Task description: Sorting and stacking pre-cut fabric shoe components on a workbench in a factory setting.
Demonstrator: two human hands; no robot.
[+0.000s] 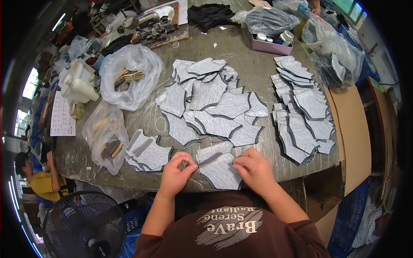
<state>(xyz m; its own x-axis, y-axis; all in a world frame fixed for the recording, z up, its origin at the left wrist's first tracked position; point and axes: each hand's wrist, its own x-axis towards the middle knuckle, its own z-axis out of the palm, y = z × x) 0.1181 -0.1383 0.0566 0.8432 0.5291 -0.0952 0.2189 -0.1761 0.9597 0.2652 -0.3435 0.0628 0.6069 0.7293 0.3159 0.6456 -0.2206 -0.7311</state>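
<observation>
My left hand point(175, 174) is closed round a small bundle of brownish strips point(183, 164). Its fingertips reach the left side of a light grey cut fabric piece point(223, 172) with dark edges, at the table's front edge. A dark grey strip point(210, 159) lies slantwise across the upper part of that piece, its lower end by my left fingertips. At the piece's right edge, the fingers of my right hand point(256, 171) are pinched together; what is between them, if anything, is hidden. Just beyond lies a loose heap of similar grey pieces point(228, 103).
Overlapping grey pieces point(301, 124) stand in rows on the right; a smaller pile point(150, 154) with dark strips lies left. Clear plastic bags point(129, 92) of strips sit farther left. A pink box point(271, 46) holds bottles at the back. A black fan point(86, 225) stands lower left, near another person point(45, 182).
</observation>
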